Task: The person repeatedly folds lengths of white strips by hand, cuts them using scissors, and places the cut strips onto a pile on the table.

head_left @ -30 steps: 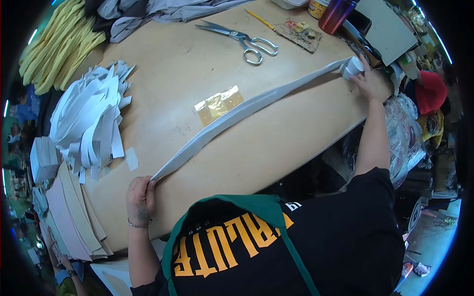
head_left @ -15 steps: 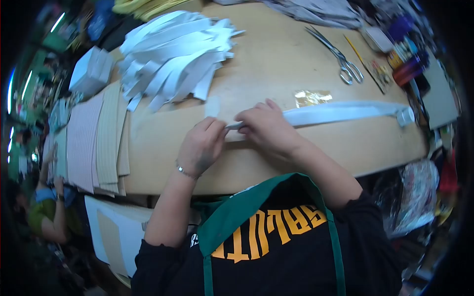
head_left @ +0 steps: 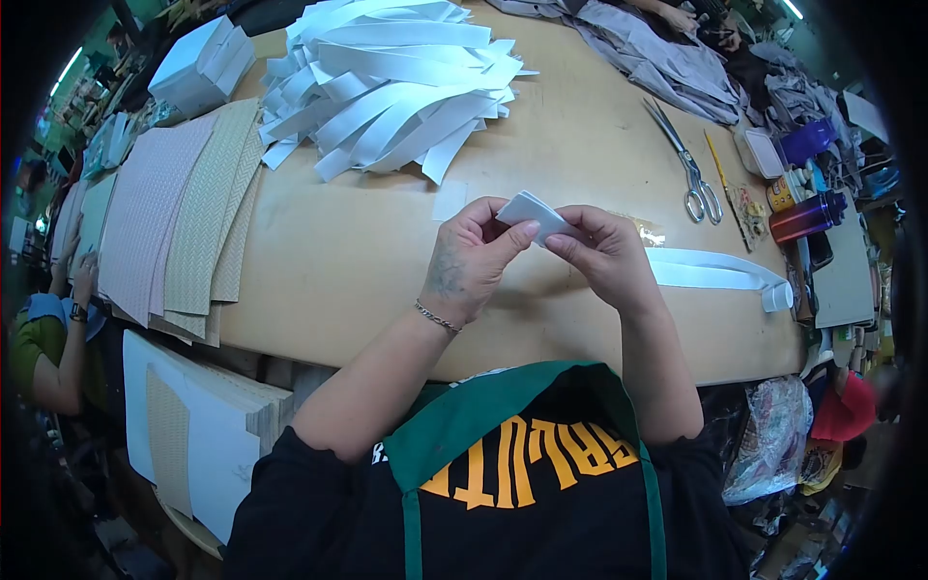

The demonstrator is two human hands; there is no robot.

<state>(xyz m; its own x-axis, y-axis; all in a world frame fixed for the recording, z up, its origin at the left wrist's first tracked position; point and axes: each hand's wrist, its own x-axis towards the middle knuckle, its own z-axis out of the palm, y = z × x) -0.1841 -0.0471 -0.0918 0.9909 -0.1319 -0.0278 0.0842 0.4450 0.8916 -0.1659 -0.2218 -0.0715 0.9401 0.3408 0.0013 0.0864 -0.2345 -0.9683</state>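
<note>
Both hands are raised over the near part of the table, pinching a small folded white strip [head_left: 534, 213] that shows several flat layers. My left hand [head_left: 471, 253] grips its left side between thumb and fingers. On the other side, my right hand [head_left: 611, 253] has thumb and fingers closed on the right end. A long white strip [head_left: 706, 269] lies behind my right hand and runs to a small white roll [head_left: 776, 296] at the right. Whether it joins the folded piece is hidden by my hand. A clear square piece [head_left: 450, 201] lies just beyond my left hand.
A heap of white strips [head_left: 396, 87] lies at the back left, near a white block [head_left: 203, 66] and patterned sheets [head_left: 198, 213]. Scissors [head_left: 691, 174], a yellow pencil [head_left: 720, 169] and a bottle [head_left: 808, 217] are at right. Another person's arm [head_left: 72, 338] is at far left.
My hands have lifted and now hold the white piece upright, showing its folded layers. The camera view has shifted, so the heap sits higher and further right.
</note>
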